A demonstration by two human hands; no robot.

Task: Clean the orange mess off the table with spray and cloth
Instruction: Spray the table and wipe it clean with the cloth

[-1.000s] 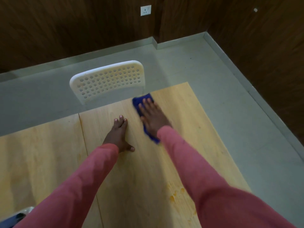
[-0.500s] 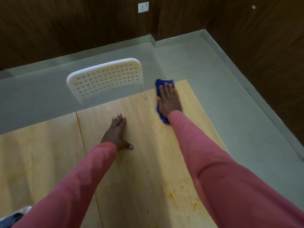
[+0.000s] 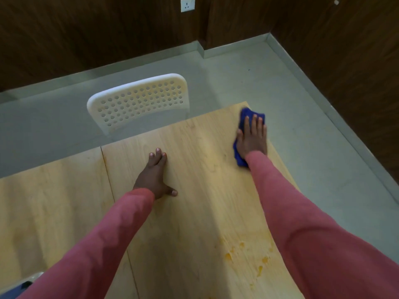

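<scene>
Nearest, at five o'clock, orange mess [image 3: 246, 254] still dots the surface [image 3: 194, 212]. The left hand [image 3: 156, 176] rests flat, fingers together. Farthest, at one o'clock, the right hand [image 3: 252, 137] presses spread fingers on the cloth [image 3: 245, 114]; soft and light, it probably slides best under a flat palm.

Cloth [image 3: 248, 114] mostly under hand (object bottom-left cropped)

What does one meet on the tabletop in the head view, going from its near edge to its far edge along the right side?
orange mess → right hand pressing flat on the blue cloth → far right corner of the table
</scene>
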